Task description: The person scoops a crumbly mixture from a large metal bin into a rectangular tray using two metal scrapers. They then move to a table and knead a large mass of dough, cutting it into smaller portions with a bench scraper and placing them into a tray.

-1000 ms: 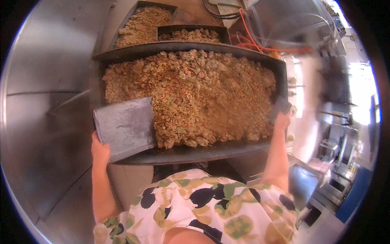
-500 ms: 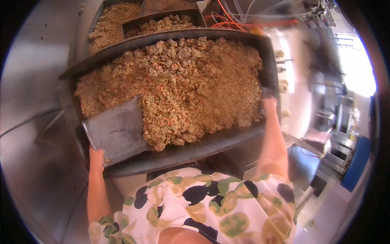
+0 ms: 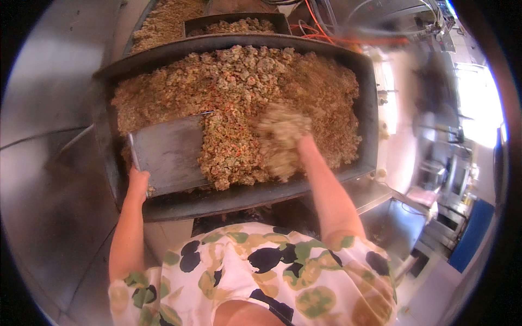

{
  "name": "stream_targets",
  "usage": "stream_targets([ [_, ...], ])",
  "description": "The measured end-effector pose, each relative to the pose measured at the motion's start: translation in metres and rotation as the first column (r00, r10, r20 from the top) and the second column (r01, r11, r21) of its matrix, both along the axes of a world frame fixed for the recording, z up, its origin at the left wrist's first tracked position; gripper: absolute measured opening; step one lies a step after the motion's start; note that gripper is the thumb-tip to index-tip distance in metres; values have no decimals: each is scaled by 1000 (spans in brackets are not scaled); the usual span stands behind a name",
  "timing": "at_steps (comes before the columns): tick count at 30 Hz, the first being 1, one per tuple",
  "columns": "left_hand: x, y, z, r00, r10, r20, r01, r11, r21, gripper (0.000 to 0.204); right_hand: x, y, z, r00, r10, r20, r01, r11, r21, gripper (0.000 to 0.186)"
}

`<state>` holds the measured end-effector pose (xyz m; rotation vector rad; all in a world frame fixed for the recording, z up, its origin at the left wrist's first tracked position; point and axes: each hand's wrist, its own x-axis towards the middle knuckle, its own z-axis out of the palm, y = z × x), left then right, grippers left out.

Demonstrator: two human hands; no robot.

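Note:
My left hand (image 3: 139, 182) is closed on the left rim of a flat grey metal scoop (image 3: 168, 155), which lies tilted at the near left of a large dark trough (image 3: 261, 202). The scoop's right edge meets a crumbly brown mixture (image 3: 234, 130) flecked with red and green. My right hand (image 3: 305, 144) reaches into the right half of the trough, behind a blurred clump of the mixture. Its fingers are hidden and smeared by motion, and whatever it holds cannot be made out.
Behind the trough stand a smaller dark bin (image 3: 239, 24) and a longer bin (image 3: 168, 22), both with similar mixture. Orange hoses (image 3: 321, 24) run at the back. A steel wall (image 3: 49, 163) rises on the left; a white machine side with knobs (image 3: 383, 130) borders the right.
My right hand has moved from the trough's right wall leftward to the middle, with a clump of mixture at it. My left hand still grips the scoop; the whole view has shifted slightly.

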<state>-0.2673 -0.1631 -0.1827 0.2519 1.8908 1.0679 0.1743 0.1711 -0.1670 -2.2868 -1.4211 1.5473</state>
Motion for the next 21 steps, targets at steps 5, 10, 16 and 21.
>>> stream_targets([
  [5,-1,-3,7,997,-65,-49,58,990,-130,55,-111,-68,78,842,443,307,-523,809,268,40],
  [10,2,6,19,995,-83,-56,74,986,-151,55,-79,-63,83,953,305,3,-279,867,412,46],
  [16,4,3,18,995,-58,-78,50,994,-98,51,59,-12,59,968,-232,96,173,894,414,37],
  [21,5,9,28,996,-65,-60,58,993,-106,52,52,-16,45,-527,759,383,-572,17,-820,26],
])
